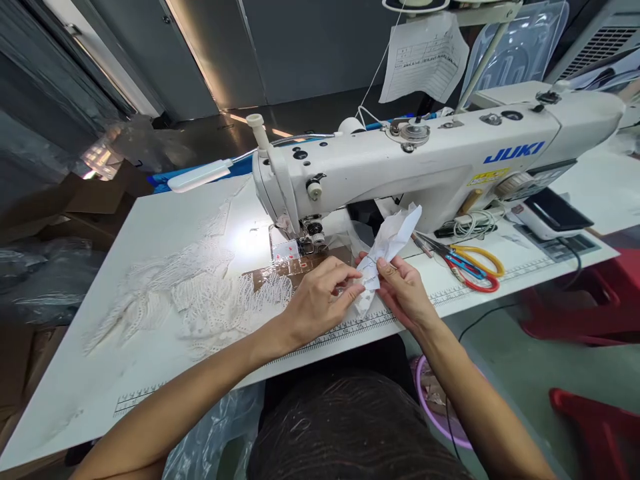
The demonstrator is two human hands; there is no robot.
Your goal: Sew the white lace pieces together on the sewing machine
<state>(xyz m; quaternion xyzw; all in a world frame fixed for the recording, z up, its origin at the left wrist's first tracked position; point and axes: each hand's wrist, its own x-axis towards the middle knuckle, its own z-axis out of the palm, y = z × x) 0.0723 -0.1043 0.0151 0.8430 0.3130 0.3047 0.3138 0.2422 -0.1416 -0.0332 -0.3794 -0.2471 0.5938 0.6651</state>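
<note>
A crumpled white sheet (393,237), thin like paper or light cloth, is held up in front of the sewing machine (400,157). Thumb and fingers of my right hand (407,290) pinch its lower part. My left hand (323,297) is closed at the sheet's left edge, thumb and forefinger tips on it; the other fingers are curled and partly hidden. To the left of my left hand, white lace fabric (215,300) lies bunched on the table (100,380). The machine's needle area (305,243) is lit, just beyond my left hand.
Scissors with yellow and red handles (475,267) lie right of my right hand, with blue-handled snips (467,260) among them. A tape measure strip (350,329) runs along the front edge. Cardboard boxes (95,200) stand left, a pink-rimmed bin (423,393) below, red stools (590,300) right.
</note>
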